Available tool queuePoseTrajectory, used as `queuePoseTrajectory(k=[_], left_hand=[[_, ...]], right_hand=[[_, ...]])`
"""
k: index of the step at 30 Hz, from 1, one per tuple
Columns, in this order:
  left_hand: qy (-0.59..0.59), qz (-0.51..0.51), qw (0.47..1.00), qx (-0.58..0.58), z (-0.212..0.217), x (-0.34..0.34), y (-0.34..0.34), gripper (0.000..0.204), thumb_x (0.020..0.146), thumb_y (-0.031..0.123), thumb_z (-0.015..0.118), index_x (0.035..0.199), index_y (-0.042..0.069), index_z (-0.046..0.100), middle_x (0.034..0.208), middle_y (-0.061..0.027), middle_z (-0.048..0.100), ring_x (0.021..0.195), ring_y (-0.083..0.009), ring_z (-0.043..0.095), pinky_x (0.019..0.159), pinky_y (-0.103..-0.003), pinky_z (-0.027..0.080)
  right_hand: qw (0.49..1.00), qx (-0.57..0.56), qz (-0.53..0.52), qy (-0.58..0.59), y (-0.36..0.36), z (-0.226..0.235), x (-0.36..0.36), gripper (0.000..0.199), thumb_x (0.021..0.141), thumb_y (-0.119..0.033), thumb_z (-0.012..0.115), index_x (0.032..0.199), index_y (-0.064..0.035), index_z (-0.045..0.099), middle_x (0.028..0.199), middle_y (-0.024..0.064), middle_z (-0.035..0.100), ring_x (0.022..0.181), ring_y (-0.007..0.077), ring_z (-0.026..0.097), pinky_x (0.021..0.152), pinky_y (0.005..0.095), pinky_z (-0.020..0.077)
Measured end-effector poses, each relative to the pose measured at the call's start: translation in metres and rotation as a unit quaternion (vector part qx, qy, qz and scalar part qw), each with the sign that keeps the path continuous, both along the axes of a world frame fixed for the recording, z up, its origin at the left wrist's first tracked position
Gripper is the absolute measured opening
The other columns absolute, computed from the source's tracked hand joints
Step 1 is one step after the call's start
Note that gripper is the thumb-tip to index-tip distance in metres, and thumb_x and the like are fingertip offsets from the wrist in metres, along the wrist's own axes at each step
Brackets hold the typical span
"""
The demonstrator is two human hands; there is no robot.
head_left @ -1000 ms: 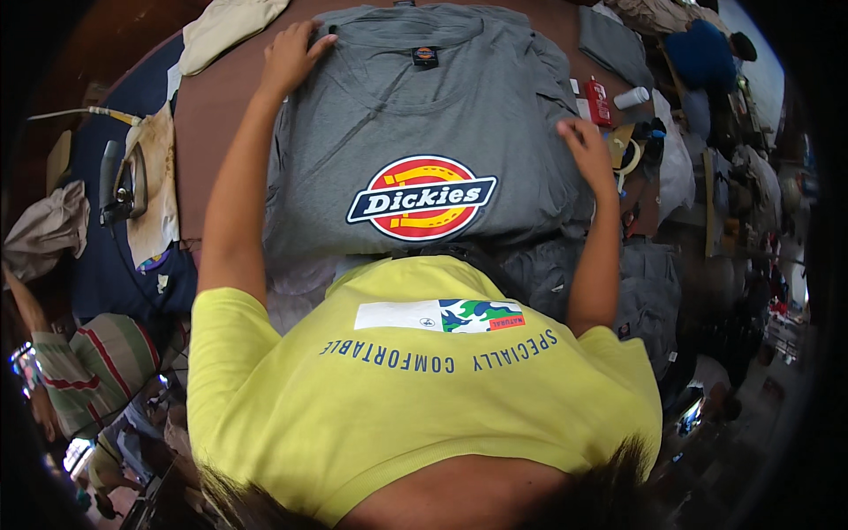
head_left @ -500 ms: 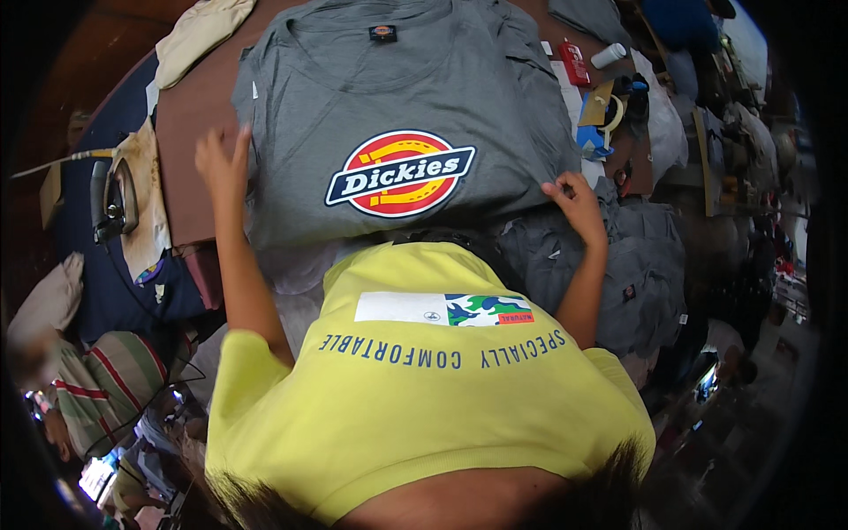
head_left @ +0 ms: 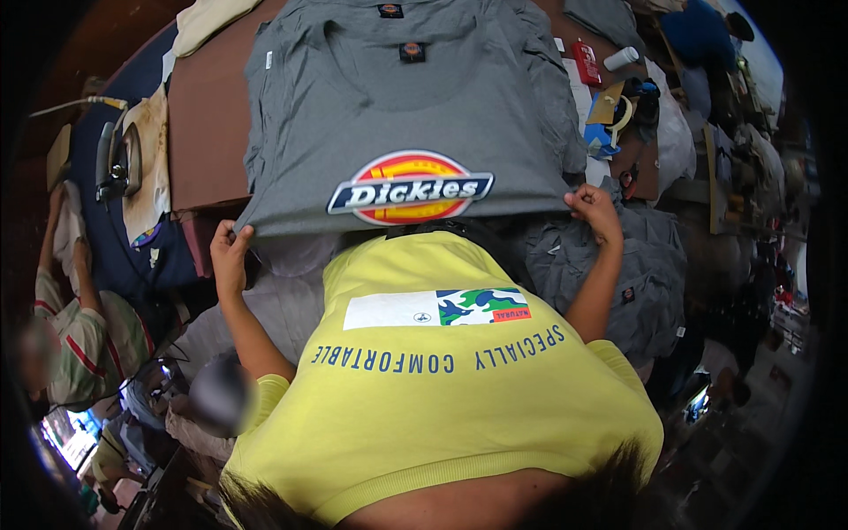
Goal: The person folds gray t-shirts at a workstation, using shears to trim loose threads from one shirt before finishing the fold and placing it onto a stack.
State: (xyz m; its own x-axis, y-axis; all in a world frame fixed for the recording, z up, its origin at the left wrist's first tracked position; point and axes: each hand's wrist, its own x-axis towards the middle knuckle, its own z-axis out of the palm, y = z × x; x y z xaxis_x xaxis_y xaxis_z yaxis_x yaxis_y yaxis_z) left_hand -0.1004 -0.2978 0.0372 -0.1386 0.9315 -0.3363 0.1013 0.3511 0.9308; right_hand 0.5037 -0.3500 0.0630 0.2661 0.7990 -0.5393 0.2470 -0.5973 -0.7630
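A grey T-shirt (head_left: 415, 115) with a red, yellow and navy printed emblem lies spread in front of me, its neckline away from me. The near edge runs taut across the table's front, close to my body. At its near left corner my left hand (head_left: 231, 256) pinches the cloth between thumb and fingers. My right hand (head_left: 597, 214) grips the near right corner the same way. A second neck label (head_left: 389, 11) shows beyond the shirt's own label (head_left: 412, 52), so another grey shirt lies beneath. The emblem's lower part curves out of sight at the near edge.
Left of the shirt, an iron (head_left: 131, 159) rests on a scorched cloth (head_left: 150, 190). At the right are a red box (head_left: 586, 64), a white cylinder (head_left: 621, 58) and a tape roll (head_left: 622, 115). Grey garments (head_left: 636, 265) are heaped below my right hand. A co-worker (head_left: 88, 327) is at far left.
My left hand has come down from beside the shirt to its near left corner and taken hold. The shirt's near part has been drawn toward me, uncovering the second label behind it.
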Motion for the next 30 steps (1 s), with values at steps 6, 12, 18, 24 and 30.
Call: queuePoseTrajectory(k=[6, 12, 18, 24, 30], left_hand=[[-0.059, 0.017, 0.997, -0.047, -0.038, 0.003, -0.020, 0.025, 0.074, 0.001, 0.069, 0.087, 0.009, 0.049, 0.074, 0.0043, 0.053, 0.064, -0.0022, 0.047, 0.059, -0.015, 0.036], [0.152, 0.003, 0.988, 0.012, -0.056, 0.001, -0.020, 0.027, 0.070, -0.006, 0.063, 0.093, 0.005, 0.053, 0.084, -0.0006, 0.053, 0.078, -0.0098, 0.051, 0.070, -0.023, 0.041], [0.463, 0.033, 0.814, 0.348, 0.010, 0.090, 0.013, 0.023, 0.073, -0.004, 0.053, 0.094, 0.005, 0.057, 0.098, -0.0120, 0.054, 0.094, -0.0292, 0.051, 0.085, -0.039, 0.038], [0.536, -0.246, 0.717, 0.371, -0.011, 0.177, 0.043, 0.036, 0.085, 0.021, 0.051, 0.118, 0.008, 0.051, 0.129, -0.0090, 0.045, 0.124, -0.0254, 0.037, 0.103, -0.045, 0.025], [0.654, -0.243, 0.648, 0.304, -0.017, 0.164, 0.090, 0.054, 0.087, 0.041, 0.043, 0.131, 0.008, 0.041, 0.139, -0.0049, 0.035, 0.130, -0.0215, 0.028, 0.105, -0.049, 0.017]], right_hand=[[0.997, -0.066, 0.039, 0.010, -0.007, -0.037, 0.001, 0.021, 0.072, -0.010, 0.072, 0.068, -0.0066, 0.052, 0.065, -0.0017, 0.052, 0.060, 0.0063, 0.051, 0.054, 0.0201, 0.0474], [0.983, 0.013, 0.069, -0.170, -0.008, -0.043, -0.003, 0.019, 0.070, -0.001, 0.066, 0.082, -0.0065, 0.051, 0.071, 0.0032, 0.055, 0.064, 0.0160, 0.055, 0.058, 0.0288, 0.0467], [0.881, 0.236, 0.037, -0.409, 0.032, 0.013, -0.095, 0.011, 0.078, -0.009, 0.054, 0.088, -0.0051, 0.055, 0.089, 0.0135, 0.059, 0.081, 0.0332, 0.058, 0.069, 0.0400, 0.0458], [0.758, 0.345, 0.351, -0.428, 0.074, -0.033, -0.176, 0.039, 0.087, -0.027, 0.050, 0.122, -0.0115, 0.049, 0.131, 0.0064, 0.044, 0.123, 0.0250, 0.039, 0.101, 0.0444, 0.0293], [0.720, 0.296, 0.293, -0.555, 0.110, -0.045, -0.143, 0.046, 0.087, -0.035, 0.045, 0.130, -0.0155, 0.043, 0.137, 0.0003, 0.039, 0.128, 0.0225, 0.032, 0.104, 0.0494, 0.0204]])
